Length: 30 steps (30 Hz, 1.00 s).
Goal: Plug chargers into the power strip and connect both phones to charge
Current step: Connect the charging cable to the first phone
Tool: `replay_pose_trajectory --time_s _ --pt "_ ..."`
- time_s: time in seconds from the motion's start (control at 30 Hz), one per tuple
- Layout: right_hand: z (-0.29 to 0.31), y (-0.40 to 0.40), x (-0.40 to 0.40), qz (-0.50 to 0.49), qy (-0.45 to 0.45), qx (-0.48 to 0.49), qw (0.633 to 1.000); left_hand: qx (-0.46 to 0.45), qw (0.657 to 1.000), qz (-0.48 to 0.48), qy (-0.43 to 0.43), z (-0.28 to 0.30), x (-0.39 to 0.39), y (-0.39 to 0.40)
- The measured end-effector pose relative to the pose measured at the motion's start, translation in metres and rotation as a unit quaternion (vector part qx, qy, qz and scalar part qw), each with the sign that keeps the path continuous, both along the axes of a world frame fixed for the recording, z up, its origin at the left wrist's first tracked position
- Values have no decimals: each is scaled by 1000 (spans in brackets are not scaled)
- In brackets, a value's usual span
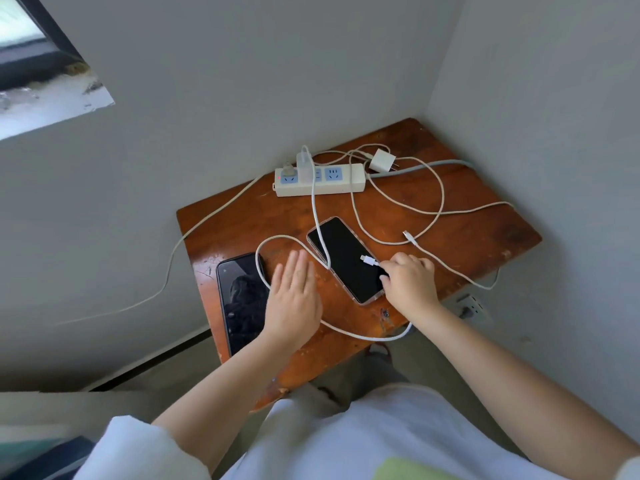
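Observation:
A white power strip (320, 182) lies at the back of a small wooden table (464, 233). One white charger (304, 164) is plugged into it; its cable loops down over a black phone in a clear case (346, 258). My right hand (410, 282) pinches that cable just behind its connector (368, 260), which lies over the phone's screen. A second black phone (242, 303) lies at the table's left front. My left hand (294, 299) hovers flat with fingers apart between the two phones. A second white charger (380, 161) lies unplugged behind the strip; its cable end (408, 236) rests on the table.
The table stands in a corner between two grey walls. The strip's grey lead (426, 166) runs right, and a white cord (173, 251) hangs off the left edge. A wall socket with a plug (469, 308) sits low on the right. My lap is at the table's front edge.

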State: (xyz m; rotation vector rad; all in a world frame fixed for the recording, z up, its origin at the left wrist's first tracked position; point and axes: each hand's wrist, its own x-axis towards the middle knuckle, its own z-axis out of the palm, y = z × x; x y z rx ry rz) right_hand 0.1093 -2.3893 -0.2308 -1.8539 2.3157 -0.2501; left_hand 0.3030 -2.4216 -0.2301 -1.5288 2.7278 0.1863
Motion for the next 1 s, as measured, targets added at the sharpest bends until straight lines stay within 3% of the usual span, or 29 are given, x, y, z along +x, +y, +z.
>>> replay_pose_trajectory --time_s 0.17,0.6,0.83,0.93,1.0 --pt "-1 -6 -10 14 -29 -8 999 78 982 -170 13 -3 -9 11" --pt "10 -13 -42 -40 -40 19 998 135 956 -204 -161 10 -56 -23" --pt "12 19 -67 -17 -118 29 992 103 867 -377 -310 18 -107 -51" --pt "15 20 -71 -22 -175 27 984 109 852 -416 -298 23 -119 -60" --pt "22 19 -74 -36 -227 15 973 114 872 -399 -259 26 -120 -66"
